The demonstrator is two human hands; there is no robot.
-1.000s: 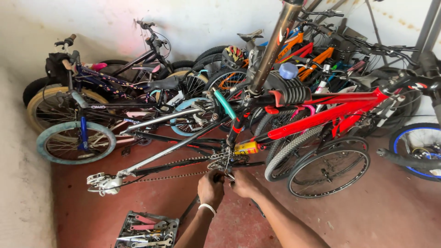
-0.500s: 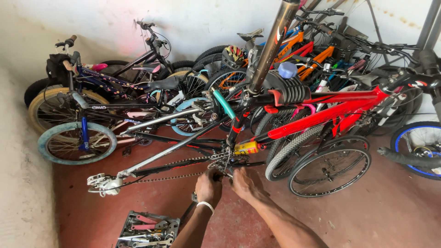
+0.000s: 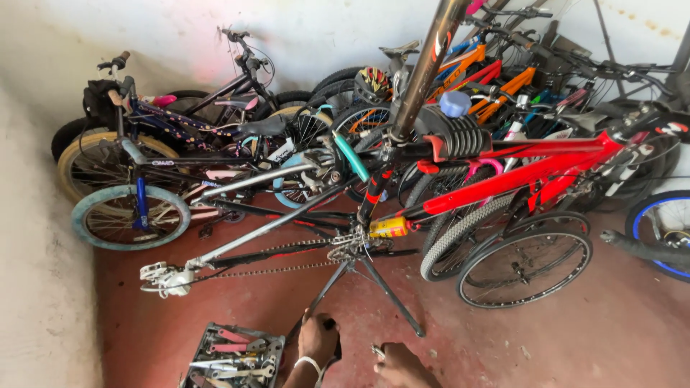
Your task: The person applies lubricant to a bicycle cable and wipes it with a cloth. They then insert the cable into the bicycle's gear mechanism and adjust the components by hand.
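At the bottom centre of the frame the left hand [image 3: 317, 340], a pale band at its wrist, was curled shut around a dark, slim handle-like object [image 3: 332, 336]; what kind of tool it was could not be told. Just right of it the right hand [image 3: 399, 366] was closed with the fingers pinched on a small metallic piece [image 3: 376, 351] projecting from its upper left edge.

Both hands sat below the black tubular legs of a repair stand [image 3: 392, 294], which splayed across the floor at lower centre. Above them, at mid-frame, a red-framed bicycle [image 3: 532, 169] was clamped to the stand's bronze-coloured upright post [image 3: 425, 68]. Its bare crank area [image 3: 350, 244] showed toothed metal with a loose, thin chain [image 3: 266, 271] running left to a silver derailleur [image 3: 167, 276] at the end of a grey chainstay. A yellow cylindrical can [image 3: 388, 228] lay beside the crank.

At the lower left of the hands stood an open toolbox [image 3: 231, 356], grey metal, holding pliers with pink grips and assorted steel tools.

The floor [image 3: 575, 338] was worn red-painted concrete, scuffed and mottled. Along the upper half of the frame a dense row of bicycles leaned against a stained white wall [image 3: 180, 36], including a small one with a pale blue tyre [image 3: 129, 218] at the left, and a spoked black wheel [image 3: 525, 267] at the right.
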